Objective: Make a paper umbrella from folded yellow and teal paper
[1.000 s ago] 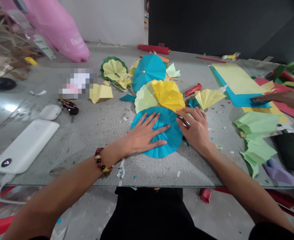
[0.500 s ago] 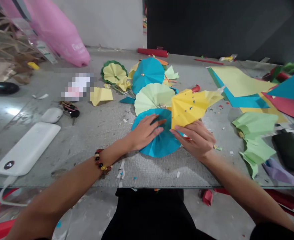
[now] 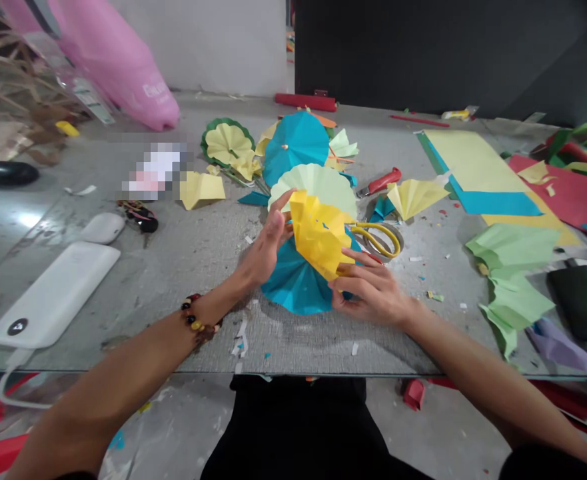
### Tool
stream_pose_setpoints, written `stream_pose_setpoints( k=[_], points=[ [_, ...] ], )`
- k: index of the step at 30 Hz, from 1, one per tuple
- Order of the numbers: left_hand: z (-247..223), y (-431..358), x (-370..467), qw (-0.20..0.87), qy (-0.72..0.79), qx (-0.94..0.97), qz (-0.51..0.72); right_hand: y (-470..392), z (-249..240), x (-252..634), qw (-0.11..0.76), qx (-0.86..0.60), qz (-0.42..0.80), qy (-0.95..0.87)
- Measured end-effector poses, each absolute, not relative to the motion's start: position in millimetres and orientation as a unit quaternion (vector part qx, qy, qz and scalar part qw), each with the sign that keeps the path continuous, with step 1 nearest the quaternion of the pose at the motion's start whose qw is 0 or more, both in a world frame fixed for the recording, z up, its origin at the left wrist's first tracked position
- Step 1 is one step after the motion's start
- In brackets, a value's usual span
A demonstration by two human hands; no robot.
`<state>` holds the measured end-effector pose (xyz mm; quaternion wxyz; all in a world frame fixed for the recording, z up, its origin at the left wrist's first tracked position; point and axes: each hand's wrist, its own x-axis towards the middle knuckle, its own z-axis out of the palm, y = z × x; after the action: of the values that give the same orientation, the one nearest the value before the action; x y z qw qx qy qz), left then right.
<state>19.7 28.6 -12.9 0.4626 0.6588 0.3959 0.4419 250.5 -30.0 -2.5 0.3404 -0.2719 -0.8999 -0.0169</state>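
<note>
A creased, fan-folded sheet of yellow paper [image 3: 320, 233] is held up, curled, over a round pleated blue paper [image 3: 298, 287]. My right hand [image 3: 373, 287] pinches its lower right edge between thumb and fingers. At the yellow sheet's left edge is my left hand [image 3: 266, 243], raised on its side with fingers stretched out; some fingertips are hidden by the paper. Behind the sheet lies a pale green scalloped paper round [image 3: 316, 183]. Yellow-handled scissors [image 3: 388, 247] rest just right of the blue round, their blades mostly covered.
A red-handled cutter [image 3: 384, 180] and a pale yellow paper fan [image 3: 416, 198] lie beyond the scissors. Green folded papers [image 3: 513, 243] and stacked coloured sheets [image 3: 473, 160] are at the right. A white power bank [image 3: 56, 293] sits at the left. Another blue paper round [image 3: 298, 147] stands farther back.
The yellow sheet has moved left over the blue round with my right hand, uncovering the scissors and cutter. My left hand has lifted off the blue paper to the sheet's left edge.
</note>
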Motion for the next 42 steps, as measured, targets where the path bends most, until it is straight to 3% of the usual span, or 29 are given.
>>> stream_pose_setpoints(
  k=[9,16,25,34,42],
  points=[
    [-1.9,41.8,15.9,0.423,0.379,0.65,0.505,-29.3,-2.7,244.1,0.317,-0.237,0.037,-0.918],
    [1.8,39.0,12.7,0.382,0.387,0.612,0.574,-23.5,-2.3,249.1,0.25,-0.273,-0.037,-0.928],
    [2.0,32.4,11.9,0.212,0.389,0.751,0.491,-24.3,1.3,251.7,0.255,-0.323,-0.063,-0.909],
    [-19.4,39.3,10.9,0.245,0.43,0.749,0.441,-23.7,5.8,254.3,0.296,-0.356,-0.08,-0.883],
    [-5.1,27.3,13.7,0.032,0.426,0.784,0.451,-22.9,3.8,254.1,0.261,-0.378,-0.079,-0.885]
  ],
)
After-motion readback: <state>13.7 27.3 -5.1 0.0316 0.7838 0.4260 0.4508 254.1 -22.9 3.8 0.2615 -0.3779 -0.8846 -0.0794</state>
